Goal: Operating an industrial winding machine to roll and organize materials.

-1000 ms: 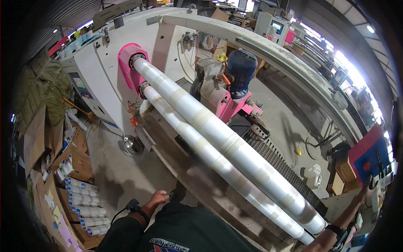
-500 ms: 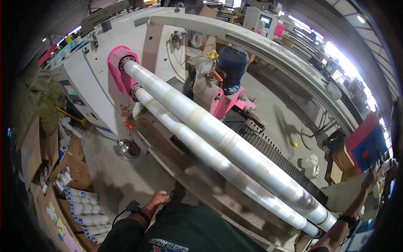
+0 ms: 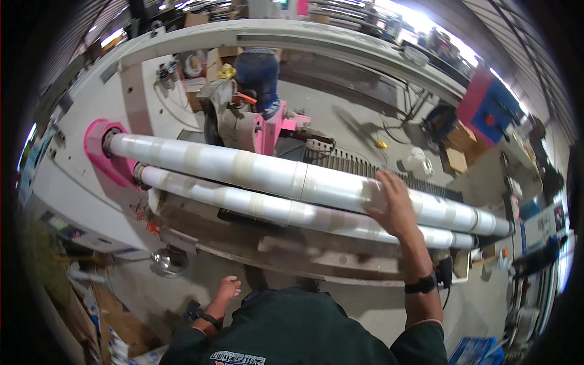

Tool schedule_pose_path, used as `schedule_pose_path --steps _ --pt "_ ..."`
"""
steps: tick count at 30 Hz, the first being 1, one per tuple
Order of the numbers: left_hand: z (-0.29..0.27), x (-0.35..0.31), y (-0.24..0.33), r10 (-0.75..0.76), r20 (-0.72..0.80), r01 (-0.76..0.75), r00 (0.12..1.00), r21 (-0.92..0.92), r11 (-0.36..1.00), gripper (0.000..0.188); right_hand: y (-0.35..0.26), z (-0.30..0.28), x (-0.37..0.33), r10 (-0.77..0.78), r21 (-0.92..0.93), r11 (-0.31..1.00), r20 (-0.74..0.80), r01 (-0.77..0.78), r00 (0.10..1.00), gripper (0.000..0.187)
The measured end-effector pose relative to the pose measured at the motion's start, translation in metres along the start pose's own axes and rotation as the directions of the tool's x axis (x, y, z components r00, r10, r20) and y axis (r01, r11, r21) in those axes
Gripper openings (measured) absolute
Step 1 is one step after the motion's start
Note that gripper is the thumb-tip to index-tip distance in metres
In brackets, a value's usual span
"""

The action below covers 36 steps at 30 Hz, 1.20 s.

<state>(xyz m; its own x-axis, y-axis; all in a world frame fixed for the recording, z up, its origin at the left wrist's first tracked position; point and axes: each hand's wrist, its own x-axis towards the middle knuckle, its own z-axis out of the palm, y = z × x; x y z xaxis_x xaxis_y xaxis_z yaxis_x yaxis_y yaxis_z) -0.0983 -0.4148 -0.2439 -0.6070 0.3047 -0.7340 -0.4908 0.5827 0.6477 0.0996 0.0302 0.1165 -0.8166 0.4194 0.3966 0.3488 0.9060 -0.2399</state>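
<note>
Two long rolls wound in glossy white film lie side by side across the machine, the thicker far roll (image 3: 271, 173) and the thinner near roll (image 3: 304, 214). My right hand (image 3: 396, 205) is on the thick roll, right of its middle, fingers spread and thumb apart, gripping nothing; whether the palm presses on the film cannot be made out. My left hand (image 3: 229, 287) hangs low by my body, away from the rolls, its fingers curled with nothing visible in them. At their left ends the rolls meet a pink mount (image 3: 100, 149).
Behind the rolls stand a dark blue motor (image 3: 257, 79) and a pink bracket (image 3: 274, 131). A long pale beam (image 3: 292, 39) spans the far side. A metal trough (image 3: 292, 246) runs below the rolls. A control box (image 3: 541, 228) stands at the right.
My view has swung to the right. My right hand has come back from the machine's far right end to the thick roll. My left hand stays low, still curled.
</note>
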Motion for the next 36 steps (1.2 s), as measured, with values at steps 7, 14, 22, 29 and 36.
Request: schedule_pose_path --steps 7,14,22,29,36 --pt "-0.068 0.027 -0.021 -0.06 0.1 0.053 0.993 0.066 0.996 0.042 -0.055 0.051 -0.003 0.081 -0.256 0.963 -0.037 -0.088 0.996 0.081" --pt "-0.119 0.023 -0.071 -0.079 0.052 0.076 0.996 0.048 0.996 0.039 -0.077 0.061 -0.002 0.123 -0.302 0.942 -0.096 -0.147 0.988 0.082" --pt "-0.13 -0.046 -0.13 -0.047 0.067 0.052 0.997 -0.074 0.996 0.035 -0.071 0.062 0.0 0.255 -0.317 0.914 -0.034 -0.253 0.966 0.078" --pt "-0.174 -0.105 -0.179 -0.104 -0.048 0.104 0.993 0.015 0.994 0.032 -0.089 0.092 -0.073 0.109 -0.135 0.98 -0.263 -0.149 0.959 0.07" --pt "-0.219 -0.114 -0.187 -0.149 -0.087 0.143 0.985 -0.067 0.987 0.034 -0.147 0.237 -0.326 0.342 0.021 0.905 0.558 -0.424 0.756 0.073"
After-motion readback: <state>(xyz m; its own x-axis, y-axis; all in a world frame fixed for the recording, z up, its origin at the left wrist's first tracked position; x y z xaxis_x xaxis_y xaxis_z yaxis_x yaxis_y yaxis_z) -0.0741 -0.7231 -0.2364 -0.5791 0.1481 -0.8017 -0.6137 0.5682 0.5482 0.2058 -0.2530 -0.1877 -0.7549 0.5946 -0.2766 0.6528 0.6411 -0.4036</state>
